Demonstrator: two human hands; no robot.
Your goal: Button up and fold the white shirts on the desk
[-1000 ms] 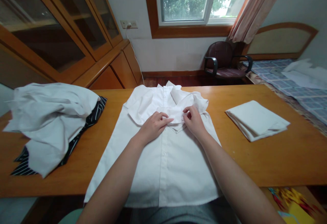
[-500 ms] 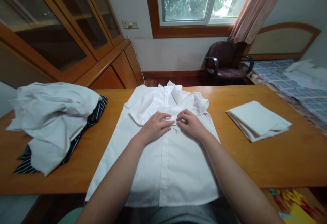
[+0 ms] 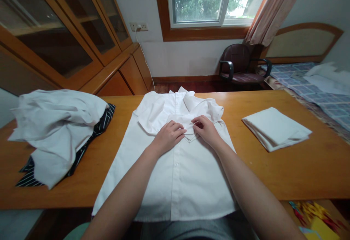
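A white button-up shirt [image 3: 158,178] lies front up before me, its collar at the far end and its hem at the table's near edge. Its sleeves are folded inward across the chest in loose bunches. My left hand [image 3: 170,134] rests on the folded sleeve cloth left of the cuff, fingers together and gently bent, the thumb hidden. Just to its right, my right hand [image 3: 204,128] pinches the edge of the sleeve cloth between thumb and fingers. The small corner of the cuff shows between the two hands, over the button placket.
A folded white garment [image 3: 275,127] lies on the wooden table [image 3: 262,181] at right. At left is a crumpled white garment [image 3: 62,119] over black striped cloth [image 3: 102,123]. Beyond stand a cabinet [image 3: 109,61] and an armchair [image 3: 240,65]. Colourful items [image 3: 314,214] sit below the table's right front.
My right hand has shifted slightly right, away from the left, widening the gap over the cuff. My left fingers have bent a little more. The shirt stays in place.
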